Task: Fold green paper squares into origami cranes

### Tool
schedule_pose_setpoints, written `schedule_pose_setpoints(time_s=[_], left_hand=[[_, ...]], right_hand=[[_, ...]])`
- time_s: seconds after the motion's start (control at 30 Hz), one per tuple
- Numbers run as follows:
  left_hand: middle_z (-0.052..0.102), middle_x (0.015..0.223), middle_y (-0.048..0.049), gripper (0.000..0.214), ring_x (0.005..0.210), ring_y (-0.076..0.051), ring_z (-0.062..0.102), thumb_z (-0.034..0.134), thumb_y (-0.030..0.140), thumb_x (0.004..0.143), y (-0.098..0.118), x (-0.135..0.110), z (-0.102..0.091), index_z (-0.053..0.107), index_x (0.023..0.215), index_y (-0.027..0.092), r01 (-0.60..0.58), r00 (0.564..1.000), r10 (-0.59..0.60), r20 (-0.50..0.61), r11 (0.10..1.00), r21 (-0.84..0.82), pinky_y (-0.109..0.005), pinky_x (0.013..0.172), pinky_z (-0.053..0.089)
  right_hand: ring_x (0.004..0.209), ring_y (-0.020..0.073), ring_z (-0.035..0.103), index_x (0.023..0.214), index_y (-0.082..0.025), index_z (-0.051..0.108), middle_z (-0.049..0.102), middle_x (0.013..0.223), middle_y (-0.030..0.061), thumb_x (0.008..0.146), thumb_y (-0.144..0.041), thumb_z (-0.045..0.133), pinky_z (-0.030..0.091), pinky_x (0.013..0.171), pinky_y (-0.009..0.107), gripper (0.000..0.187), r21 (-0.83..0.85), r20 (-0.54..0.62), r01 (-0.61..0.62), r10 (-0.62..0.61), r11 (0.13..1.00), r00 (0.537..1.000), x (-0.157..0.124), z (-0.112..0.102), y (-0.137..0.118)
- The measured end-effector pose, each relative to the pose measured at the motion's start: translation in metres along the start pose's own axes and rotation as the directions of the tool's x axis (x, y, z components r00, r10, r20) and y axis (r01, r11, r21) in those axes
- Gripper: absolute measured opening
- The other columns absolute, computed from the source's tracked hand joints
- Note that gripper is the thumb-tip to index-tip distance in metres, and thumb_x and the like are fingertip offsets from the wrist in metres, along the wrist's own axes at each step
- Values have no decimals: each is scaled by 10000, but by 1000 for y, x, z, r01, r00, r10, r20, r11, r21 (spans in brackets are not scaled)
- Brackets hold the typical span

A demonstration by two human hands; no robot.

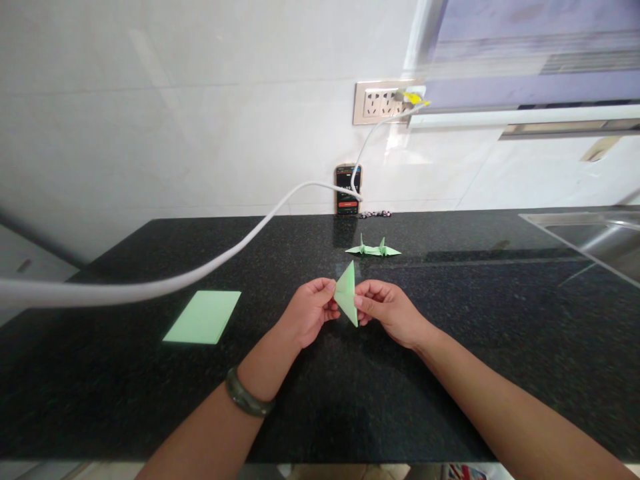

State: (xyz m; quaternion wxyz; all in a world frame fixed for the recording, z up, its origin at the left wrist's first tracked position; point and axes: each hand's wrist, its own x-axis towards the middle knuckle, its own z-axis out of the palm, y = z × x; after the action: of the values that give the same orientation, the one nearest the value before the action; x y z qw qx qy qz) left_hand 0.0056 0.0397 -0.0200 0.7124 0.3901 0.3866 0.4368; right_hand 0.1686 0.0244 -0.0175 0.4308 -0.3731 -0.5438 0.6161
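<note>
A light green sheet of paper [347, 293], folded into a triangle, is held above the counter between my two hands. My left hand [313, 310] pinches its left corner between thumb and fingers. On the long right edge, my right hand [383, 305] grips with the thumb in front and the fingers behind, partly hidden. Beyond the hands, two folded green paper cranes [373, 251] stand side by side, close together. To the left lies a stack of green paper sheets [204, 317], flat on the counter.
A phone [348, 190] leans upright against the wall with its screen lit, and a beaded strand [376, 214] lies beside it. A white cable [240, 248] arcs across the left from the wall socket [379, 103]. At the right, a metal sink [607, 240] is set into the black counter [475, 293].
</note>
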Motion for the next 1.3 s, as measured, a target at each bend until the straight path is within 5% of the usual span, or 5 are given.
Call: schedule_pose_setpoints(time_s=[0.43,0.73,0.9,1.03,1.3], left_hand=[[510,553,13,238,504,-58,467,685,308,627,-4,-4,8,624,746,112,18,1000,-19,20,998,66,-188,495,412],[566,592,-28,350,488,-75,518,608,453,669,-1,-6,11,579,648,104,143,988,-149,39,983,114,-206,484,423],[564,573,-24,333,477,-72,514,630,425,659,-1,-6,10,571,626,99,142,988,-148,54,984,108,-207,486,420],[551,552,-18,324,458,-66,498,638,411,657,-2,-5,9,567,624,97,134,989,-139,46,986,101,-203,471,404],[523,526,5,299,451,-53,465,649,380,657,1,-2,7,561,615,97,-6,996,7,-85,1000,5,-187,457,368]], right_hand=[[493,87,463,705,-142,579,548,584,-17,624,-218,647,362,460,206,131,-219,-135,53,-84,974,987,5,-2,4],[606,131,510,688,-184,602,579,649,9,652,-88,534,383,573,253,123,-689,-79,254,-418,679,905,-1,-5,3],[608,135,511,688,-192,605,579,651,6,616,-57,536,380,572,251,168,-713,-63,270,-443,647,894,-2,-5,0],[638,141,526,736,-193,616,593,695,12,618,-82,572,400,599,264,168,-630,-95,258,-402,733,911,-1,-4,2],[590,132,548,1056,-181,530,600,774,46,786,-417,451,446,456,232,367,75,-219,34,-17,997,976,3,0,-2]])
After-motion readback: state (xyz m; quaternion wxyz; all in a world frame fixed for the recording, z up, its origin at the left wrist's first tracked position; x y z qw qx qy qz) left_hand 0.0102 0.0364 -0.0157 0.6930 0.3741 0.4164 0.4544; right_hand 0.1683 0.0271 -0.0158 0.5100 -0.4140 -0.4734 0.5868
